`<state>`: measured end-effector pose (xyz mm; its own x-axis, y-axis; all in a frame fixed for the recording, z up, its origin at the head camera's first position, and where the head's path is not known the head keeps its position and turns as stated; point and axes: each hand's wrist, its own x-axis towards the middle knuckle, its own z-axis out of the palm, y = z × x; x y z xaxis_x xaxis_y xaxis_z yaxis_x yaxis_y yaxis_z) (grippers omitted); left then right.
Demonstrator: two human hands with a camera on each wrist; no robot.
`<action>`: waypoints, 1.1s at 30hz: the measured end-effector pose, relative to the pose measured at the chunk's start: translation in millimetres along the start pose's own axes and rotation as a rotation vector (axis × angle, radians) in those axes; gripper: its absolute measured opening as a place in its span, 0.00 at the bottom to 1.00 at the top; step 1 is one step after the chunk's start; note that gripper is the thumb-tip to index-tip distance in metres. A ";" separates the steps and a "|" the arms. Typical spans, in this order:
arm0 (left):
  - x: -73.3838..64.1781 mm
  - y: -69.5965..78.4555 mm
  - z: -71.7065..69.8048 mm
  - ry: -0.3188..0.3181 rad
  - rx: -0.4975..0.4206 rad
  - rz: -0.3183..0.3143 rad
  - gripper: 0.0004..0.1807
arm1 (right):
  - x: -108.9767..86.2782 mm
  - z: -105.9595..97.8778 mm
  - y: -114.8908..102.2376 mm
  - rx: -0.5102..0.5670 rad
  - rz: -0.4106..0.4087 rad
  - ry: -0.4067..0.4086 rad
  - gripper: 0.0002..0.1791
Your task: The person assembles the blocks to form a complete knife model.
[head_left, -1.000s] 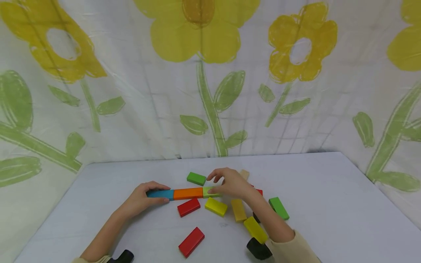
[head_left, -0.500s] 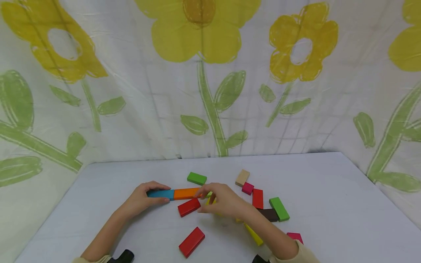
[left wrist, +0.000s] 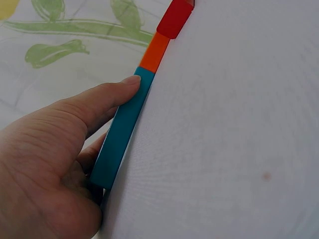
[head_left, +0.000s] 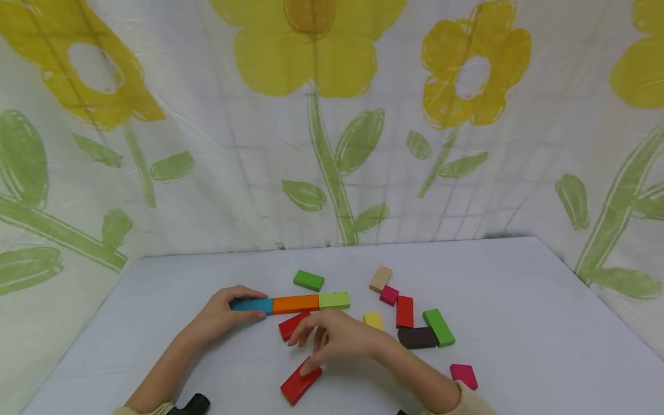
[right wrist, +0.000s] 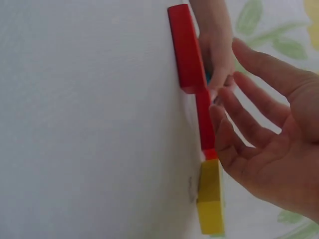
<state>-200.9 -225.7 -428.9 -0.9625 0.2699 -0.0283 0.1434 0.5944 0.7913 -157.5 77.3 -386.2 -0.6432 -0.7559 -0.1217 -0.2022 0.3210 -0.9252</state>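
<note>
My left hand [head_left: 223,314] holds a blue block [head_left: 256,306] between thumb and fingers; the left wrist view shows the thumb along the blue block [left wrist: 122,132]. An orange block [head_left: 295,304] and a light green block [head_left: 334,300] continue from it in a straight row. My right hand [head_left: 344,334] hovers with loosely bent fingers over two red blocks. The nearer red block [head_left: 297,387] lies slanted below its thumb, and the farther red block [head_left: 290,327] is partly covered by its fingers. In the right wrist view, a gap shows between the hand [right wrist: 269,134] and the nearer red block [right wrist: 188,50].
A green block [head_left: 308,280] lies behind the row. To the right are a plain wood block [head_left: 381,279], a small pink block [head_left: 389,295], a red block [head_left: 405,312], a dark brown block [head_left: 417,338], another green block [head_left: 439,327], a yellowish block [head_left: 373,320] and a pink block [head_left: 464,376].
My right hand has left the light green block and moved toward me and slightly left, over the red blocks. My left hand stays on the blue block.
</note>
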 end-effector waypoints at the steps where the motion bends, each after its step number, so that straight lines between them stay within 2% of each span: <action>1: 0.1 0.0 -0.2 0.001 0.000 0.001 0.20 | 0.3 0.8 1.1 0.008 0.005 -0.013 0.15; 4: 0.2 0.2 -0.3 0.003 0.001 -0.002 0.20 | 3.9 2.7 11.1 0.008 0.009 -0.058 0.14; 11: -0.2 2.9 0.0 0.007 -0.004 -0.013 0.21 | 25.9 3.2 69.4 -0.035 -0.047 -0.152 0.18; 13: -0.3 3.9 -0.1 0.009 -0.003 -0.016 0.21 | 28.8 3.1 76.6 -0.053 -0.069 -0.162 0.18; 22: 0.6 4.9 -0.6 0.008 -0.005 -0.014 0.20 | 30.2 2.5 79.7 -0.119 -0.111 -0.189 0.17; 33: -1.2 3.9 1.1 0.012 0.011 -0.016 0.21 | 30.0 2.1 85.0 -0.098 -0.109 -0.172 0.17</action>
<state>-198.9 -222.8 -426.4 -0.9673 0.2515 -0.0333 0.1308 0.6070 0.7839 -192.4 80.8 -469.3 -0.4797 -0.8728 -0.0905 -0.3398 0.2798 -0.8979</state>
